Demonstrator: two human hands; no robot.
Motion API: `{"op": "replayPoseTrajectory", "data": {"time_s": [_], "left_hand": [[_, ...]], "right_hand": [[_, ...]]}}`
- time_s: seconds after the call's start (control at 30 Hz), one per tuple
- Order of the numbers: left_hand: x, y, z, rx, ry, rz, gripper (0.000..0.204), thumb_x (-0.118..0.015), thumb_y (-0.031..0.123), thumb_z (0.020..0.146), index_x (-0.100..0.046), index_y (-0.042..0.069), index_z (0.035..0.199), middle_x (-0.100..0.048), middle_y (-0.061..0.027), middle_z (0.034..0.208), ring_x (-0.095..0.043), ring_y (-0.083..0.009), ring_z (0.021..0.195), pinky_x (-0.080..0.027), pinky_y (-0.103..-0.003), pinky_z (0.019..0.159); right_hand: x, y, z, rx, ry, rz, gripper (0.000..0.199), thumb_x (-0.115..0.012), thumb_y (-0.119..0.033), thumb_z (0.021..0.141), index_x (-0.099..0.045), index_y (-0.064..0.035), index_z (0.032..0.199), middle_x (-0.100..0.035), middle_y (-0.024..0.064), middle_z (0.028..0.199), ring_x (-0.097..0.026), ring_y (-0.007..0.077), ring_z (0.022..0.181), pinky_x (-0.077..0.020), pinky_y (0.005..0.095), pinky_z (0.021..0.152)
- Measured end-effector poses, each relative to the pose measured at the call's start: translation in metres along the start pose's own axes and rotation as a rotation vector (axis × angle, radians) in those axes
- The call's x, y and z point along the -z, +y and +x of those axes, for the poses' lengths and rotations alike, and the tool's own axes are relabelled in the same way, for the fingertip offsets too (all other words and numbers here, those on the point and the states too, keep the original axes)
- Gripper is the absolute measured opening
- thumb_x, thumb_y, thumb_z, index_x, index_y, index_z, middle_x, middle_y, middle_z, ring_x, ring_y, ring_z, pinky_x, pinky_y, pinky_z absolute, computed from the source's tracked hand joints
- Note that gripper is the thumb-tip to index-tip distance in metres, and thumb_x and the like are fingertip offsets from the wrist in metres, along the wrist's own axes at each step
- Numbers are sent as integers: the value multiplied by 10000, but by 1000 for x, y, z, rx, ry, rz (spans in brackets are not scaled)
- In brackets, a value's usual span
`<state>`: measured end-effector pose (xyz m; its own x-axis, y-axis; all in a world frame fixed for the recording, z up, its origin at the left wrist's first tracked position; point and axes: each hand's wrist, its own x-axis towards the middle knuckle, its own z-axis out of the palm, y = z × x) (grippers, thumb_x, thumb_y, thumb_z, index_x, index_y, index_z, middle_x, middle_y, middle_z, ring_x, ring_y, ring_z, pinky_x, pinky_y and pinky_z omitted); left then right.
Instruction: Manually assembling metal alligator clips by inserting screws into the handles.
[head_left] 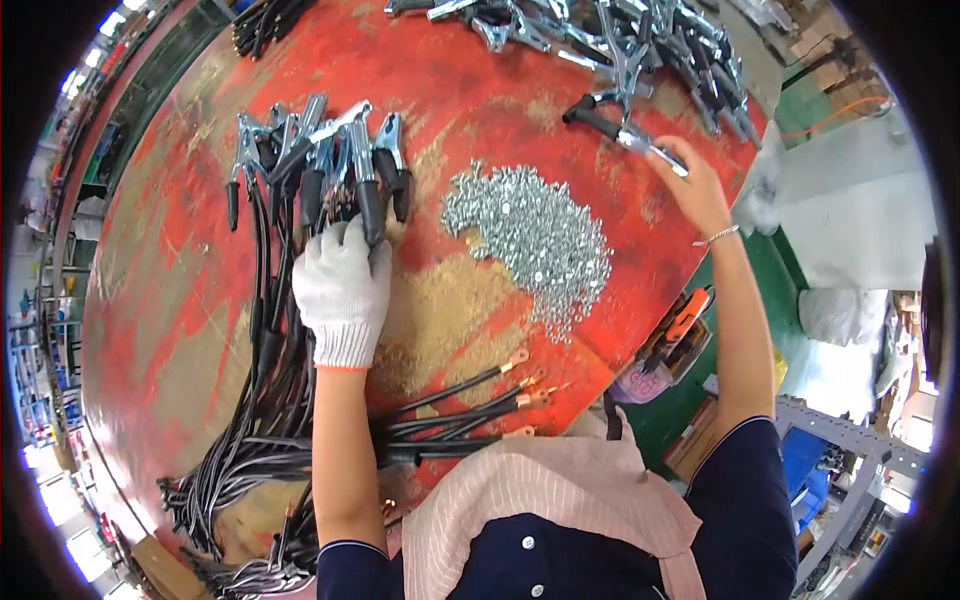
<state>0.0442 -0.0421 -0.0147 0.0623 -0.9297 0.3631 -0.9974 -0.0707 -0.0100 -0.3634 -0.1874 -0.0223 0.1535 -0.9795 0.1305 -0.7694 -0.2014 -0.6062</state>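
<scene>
My left hand (343,290), in a white knit glove, is closed around the lower end of a black-handled metal clamp (360,150), at the front of a bunch of similar clamps (250,150) with black cables (262,290) running toward me. The glove hides exactly where the fingers grip. Out to the right, my bare right hand (695,185) grips another metal spring clamp (638,142) by its silvery end; its black handles point left, close to the clamp pile. Between my hands lies a heap of small shiny nuts or similar fasteners (535,235).
A large pile of metal clamps (640,50) covers the far right of the worn red table (440,100). Cables with copper lugs (520,400) lie near my body. More black cables (215,480) bundle at the left front. An orange-handled tool (688,315) sits beyond the table's right edge.
</scene>
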Motion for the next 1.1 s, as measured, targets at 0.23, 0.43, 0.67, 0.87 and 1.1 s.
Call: {"op": "replayPoseTrajectory", "data": {"time_s": [0.23, 0.43, 0.67, 0.87, 1.1], "left_hand": [[71, 42, -19, -228, -491, -17, 162, -675, 260, 831, -655, 111, 892, -635, -98, 811, -634, -296, 755, -508, -402, 669], [70, 70, -71, -383, -694, -284, 210, -676, 327, 833, -664, 155, 953, -655, -90, 850, -648, -293, 825, -512, -426, 715], [54, 71, -95, -364, -541, -183, 190, -671, 248, 831, -638, 137, 982, -667, -79, 883, -650, -278, 865, -515, -405, 752], [62, 59, -92, 66, -509, -640, 207, -682, 150, 849, -623, 86, 1037, -683, -127, 843, -665, -315, 747, -522, -403, 652], [58, 52, -86, 11, -315, -604, 184, -707, 175, 835, -683, 104, 1003, -684, -109, 834, -662, -304, 755, -522, -388, 662]], "right_hand": [[35, 0, 5, 26, 42, -36, 414, -663, -420, 903, -644, -78, 1135, -678, 72, 900, -617, 162, 768, -470, 304, 716], [51, 0, -6, -59, 68, 91, 342, -739, -327, 864, -672, -54, 1059, -667, 36, 865, -581, 96, 767, -474, 278, 715], [39, 16, -29, -71, 125, 726, 243, -706, -84, 890, -640, -20, 1115, -658, 3, 1037, -593, 61, 951, -470, 227, 836], [35, 15, -57, 119, 290, 542, 385, -753, -4, 807, -623, -22, 1168, -643, 51, 1166, -607, 142, 1033, -479, 279, 908], [36, 14, -63, 342, 427, 332, 427, -757, 27, 772, -612, -16, 1171, -644, 96, 1188, -617, 217, 1084, -484, 330, 944]]}}
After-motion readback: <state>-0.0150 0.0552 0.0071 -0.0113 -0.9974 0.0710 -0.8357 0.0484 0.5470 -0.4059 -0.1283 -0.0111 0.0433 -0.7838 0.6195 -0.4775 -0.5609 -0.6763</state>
